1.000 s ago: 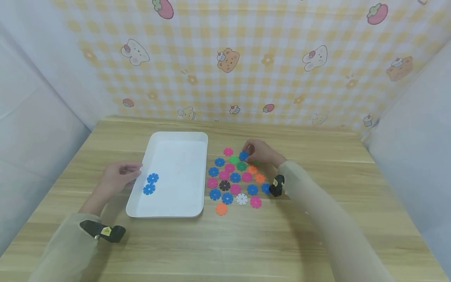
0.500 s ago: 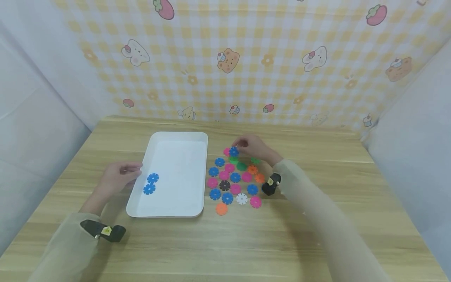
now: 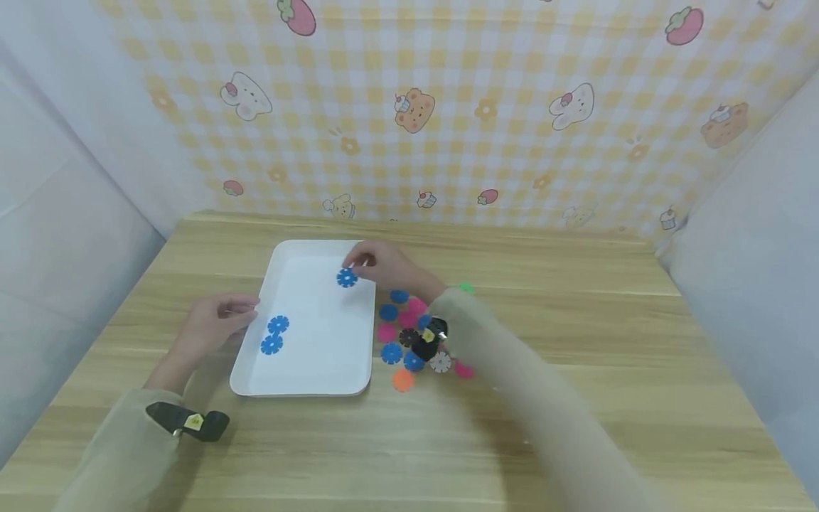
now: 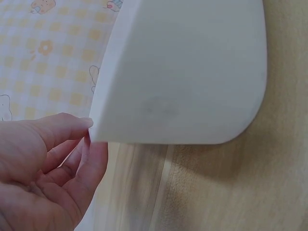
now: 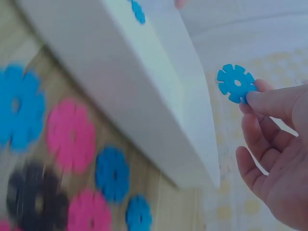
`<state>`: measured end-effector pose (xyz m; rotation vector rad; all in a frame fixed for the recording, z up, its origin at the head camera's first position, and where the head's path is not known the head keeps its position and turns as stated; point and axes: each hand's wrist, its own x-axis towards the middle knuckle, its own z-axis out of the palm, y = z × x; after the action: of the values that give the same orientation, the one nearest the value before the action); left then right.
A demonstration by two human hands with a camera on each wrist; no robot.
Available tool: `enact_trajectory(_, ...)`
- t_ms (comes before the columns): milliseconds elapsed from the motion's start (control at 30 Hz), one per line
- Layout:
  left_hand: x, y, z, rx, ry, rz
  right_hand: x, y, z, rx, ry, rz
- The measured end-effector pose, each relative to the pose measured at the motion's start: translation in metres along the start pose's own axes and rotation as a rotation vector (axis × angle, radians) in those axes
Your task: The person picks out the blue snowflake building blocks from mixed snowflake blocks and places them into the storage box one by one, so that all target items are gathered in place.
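My right hand [image 3: 387, 267] pinches a blue notched disc [image 3: 347, 277] between thumb and fingers, over the far right part of the white tray [image 3: 320, 370]. The right wrist view shows the held blue disc [image 5: 237, 83] with its slots and centre hole, raised above the tray rim. At the tray's left side, my left hand [image 3: 214, 323] pinches the rim between thumb and fingers, as the left wrist view of the tray wall [image 4: 192, 86] also shows. Two more blue discs [image 3: 271, 344] lie inside the tray, near its left wall.
Right of the tray, several loose discs lie on the wooden table [image 3: 307, 455]: blue, pink, an orange disc [image 3: 403, 380], a black disc [image 3: 407, 337] and a white disc [image 3: 441, 362]. My right forearm hides part of them. A checked cloth [image 3: 448, 142] hangs behind.
My right hand has carried the blue disc leftward from above the loose discs to over the tray. The left hand has stayed at the tray rim.
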<state>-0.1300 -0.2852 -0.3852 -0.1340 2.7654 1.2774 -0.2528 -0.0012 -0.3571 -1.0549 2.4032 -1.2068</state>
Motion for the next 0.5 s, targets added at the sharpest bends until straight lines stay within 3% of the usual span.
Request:
enact_trajectory(233,-0.002,0.001,0.001,0.003,0.001,-0.008,0.035,-0.023,0.037,0.062,-0.032,0.026)
enact_trajectory(500,0.003,-0.002,0.003,-0.022,0.016,-0.061,0.058,-0.028,0.068,0.13,-0.064,0.193)
